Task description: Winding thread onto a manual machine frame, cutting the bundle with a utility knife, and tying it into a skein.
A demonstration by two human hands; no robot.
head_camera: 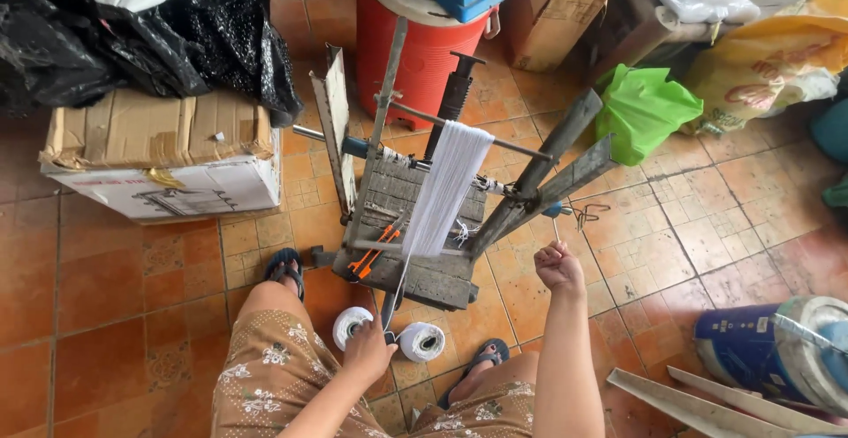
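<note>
Pinching white thread (399, 283) just above two spools (422, 342) — left hand (369, 350); right hand (558, 268) fisted.

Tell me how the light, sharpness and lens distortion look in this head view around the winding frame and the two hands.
Head view: soft, even daylight, only faint shadows under the wooden winding frame; the white thread skein is bright yet keeps its strands; mild glare on the black plastic bags; focus is sharp on the left hand and right hand; wide-angle bending stretches the edges, as at the blue drum.
</note>
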